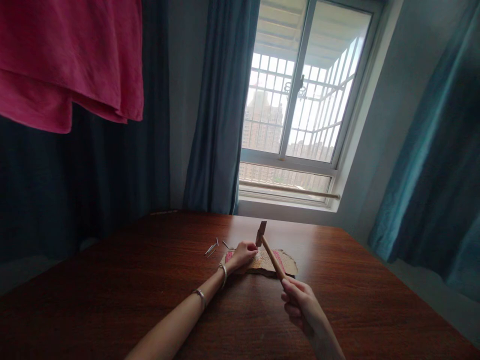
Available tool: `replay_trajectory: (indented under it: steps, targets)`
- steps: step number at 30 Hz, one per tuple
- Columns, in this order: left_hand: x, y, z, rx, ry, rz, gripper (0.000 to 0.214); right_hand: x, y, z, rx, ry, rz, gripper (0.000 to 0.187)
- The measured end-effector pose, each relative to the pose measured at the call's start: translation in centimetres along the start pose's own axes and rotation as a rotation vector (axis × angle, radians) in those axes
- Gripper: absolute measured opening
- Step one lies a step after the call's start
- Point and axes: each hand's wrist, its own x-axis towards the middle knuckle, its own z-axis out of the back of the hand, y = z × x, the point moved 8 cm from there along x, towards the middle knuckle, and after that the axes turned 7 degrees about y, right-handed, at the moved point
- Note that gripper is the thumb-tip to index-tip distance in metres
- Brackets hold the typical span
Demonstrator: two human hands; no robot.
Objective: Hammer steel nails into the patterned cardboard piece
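My right hand (302,302) is wrapped round the wooden handle of a hammer (273,257), low down on the grip. The hammer's head is raised just above the fingertips of my left hand (244,255). Those fingers are pinched together over a flat brown piece, perhaps cardboard (288,262), covered in small dots with pink patches. Whatever they pinch is too small and too covered to name. Several thin metal rods (212,247) lie loose on the table, left of my left hand.
The brown wooden table (142,280) stretches out to the wall under a barred window (292,115). Blue curtains (221,110) hang on either side. A pink cloth (75,60) hangs at the upper left.
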Motion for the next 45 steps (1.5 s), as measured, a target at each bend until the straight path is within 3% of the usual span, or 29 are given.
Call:
replay_trajectory:
  steps: [4, 7, 14, 17, 21, 28, 37, 45]
  targets:
    - [0.2, 0.2, -0.1, -0.007, -0.003, -0.019, 0.023, -0.5, 0.5, 1.2, -0.006, -0.034, 0.038, 0.04]
    - [0.3, 0.5, -0.2, -0.002, -0.014, -0.029, 0.022, -1.1, 0.9, 3.3, -0.071, -0.105, 0.078, 0.038]
    - [0.5, 0.8, -0.4, -0.014, -0.026, -0.065, 0.023, -3.7, 1.2, 10.1, -0.305, -0.512, 0.228, 0.047]
    - [0.6, 1.0, -0.5, -0.023, -0.023, -0.053, 0.023, -5.2, 0.6, 12.1, -0.339, -0.649, 0.218, 0.057]
    - [0.6, 1.1, -0.5, -0.025, -0.026, -0.068, 0.022, -6.6, 0.4, 13.7, -0.488, -0.736, 0.128, 0.067]
    - [0.9, 1.5, -0.8, 0.02, -0.019, -0.069, 0.023, -7.3, 0.7, 15.7, -0.762, -0.758, 0.0, 0.064]
    - [0.7, 1.2, -0.6, 0.014, -0.023, -0.056, 0.023, -7.3, 0.4, 15.6, -0.869, -0.756, -0.008, 0.056]
    - [0.7, 0.9, -0.4, -0.003, -0.028, -0.088, 0.023, -7.1, -0.2, 16.9, -0.943, -0.736, -0.103, 0.054]
